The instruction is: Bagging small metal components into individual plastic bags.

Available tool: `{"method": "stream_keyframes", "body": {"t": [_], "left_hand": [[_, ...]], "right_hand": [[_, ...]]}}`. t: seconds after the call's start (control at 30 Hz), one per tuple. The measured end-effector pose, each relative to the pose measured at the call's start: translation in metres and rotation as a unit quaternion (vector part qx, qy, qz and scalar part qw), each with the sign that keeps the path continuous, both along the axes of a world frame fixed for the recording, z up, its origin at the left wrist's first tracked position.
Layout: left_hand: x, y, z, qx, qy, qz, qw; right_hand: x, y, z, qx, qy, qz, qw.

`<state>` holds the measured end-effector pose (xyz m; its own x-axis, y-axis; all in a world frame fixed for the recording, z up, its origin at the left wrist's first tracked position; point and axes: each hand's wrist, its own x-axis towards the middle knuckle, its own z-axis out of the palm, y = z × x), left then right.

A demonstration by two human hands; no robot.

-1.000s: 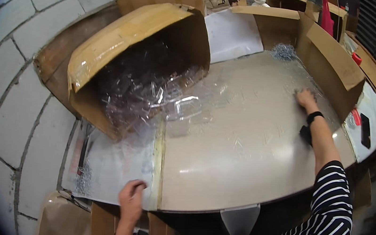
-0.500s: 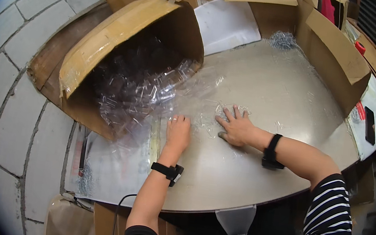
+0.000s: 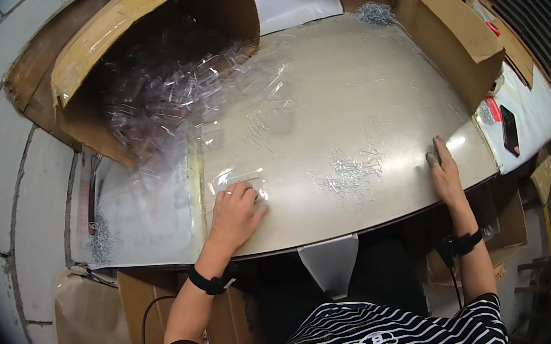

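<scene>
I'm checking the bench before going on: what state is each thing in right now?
Left hand: flat, palm down on a clear plastic piece.
Right hand: flat at the table edge, holding nothing.
Cardboard box: tipped on its side, open, clear plastic pieces spilling out.
Small metal parts: loose, scattered between the hands.
Phone: lying flat, screen dark.

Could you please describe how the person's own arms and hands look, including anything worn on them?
Both forearms are bare. The left hand has a ring on one finger and a black band around its wrist. The right hand has a similar black wristband, with a thin dark cable hanging from it. Short black-and-white striped sleeves cover the upper arms.
</scene>
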<state>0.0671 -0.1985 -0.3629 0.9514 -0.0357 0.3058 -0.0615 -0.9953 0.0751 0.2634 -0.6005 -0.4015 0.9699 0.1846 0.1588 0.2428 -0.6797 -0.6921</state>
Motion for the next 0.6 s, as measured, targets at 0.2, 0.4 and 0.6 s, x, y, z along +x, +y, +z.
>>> {"method": "stream_keyframes", "body": {"t": [0.2, 0.4, 0.6], "left_hand": [[-0.009, 0.017, -0.01, -0.19, -0.047, 0.07, 0.978], [-0.012, 0.066, -0.022, 0.048, -0.095, 0.205, 0.973], [-0.007, 0.044, 0.003, -0.076, -0.005, 0.139, 0.987]], "right_hand": [[0.023, -0.013, -0.012, -0.048, -0.054, -0.028, 0.997], [0.12, -0.038, 0.006, -0.111, -0.02, -0.071, 0.991], [0.06, 0.078, -0.002, -0.192, -0.025, 0.247, 0.949]]}}
